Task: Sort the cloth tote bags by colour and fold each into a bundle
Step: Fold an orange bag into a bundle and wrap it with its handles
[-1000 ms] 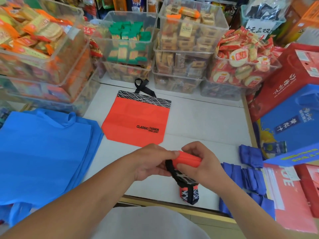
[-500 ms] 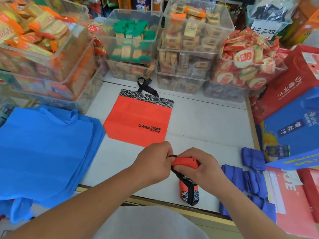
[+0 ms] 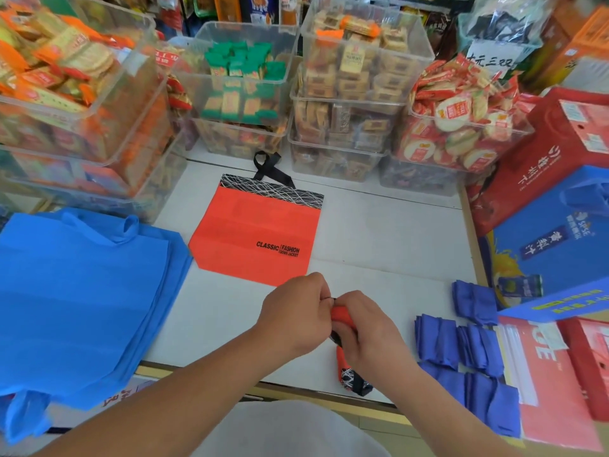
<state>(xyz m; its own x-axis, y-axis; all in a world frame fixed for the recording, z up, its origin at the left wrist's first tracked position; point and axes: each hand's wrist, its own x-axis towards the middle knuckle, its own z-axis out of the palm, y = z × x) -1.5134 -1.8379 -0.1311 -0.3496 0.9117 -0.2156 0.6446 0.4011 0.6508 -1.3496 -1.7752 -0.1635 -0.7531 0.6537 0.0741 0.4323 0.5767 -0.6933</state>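
2 hands meet over the near part of the white surface (image 3: pixel 379 232), both on a rolled orange cloth bundle with a black patterned end (image 3: pixel 342 316). I read its long axis as running from the hands toward the near edge, leaning a little right, with the patterned end nearest me. The right hand (image 3: pixel 369 338) has its grip closed round the bundle's middle. The left hand (image 3: pixel 296 311) pinches at the far end with curled fingers; I cannot tell whether it has cloth or black strap.

Beyond the hands a flat orange tote bag with a black patterned band (image 3: pixel 257 235) lies with its handle away from me. A stack of light blue cloth totes (image 3: pixel 82 291) covers the left side and hangs over the near edge. Folded dark blue bundles (image 3: pixel 461 351) sit just right of the right hand. Clear plastic bins of packaged snacks (image 3: pixel 349 94) wall the far side, and red and blue cartons (image 3: pixel 543 232) crowd the right.
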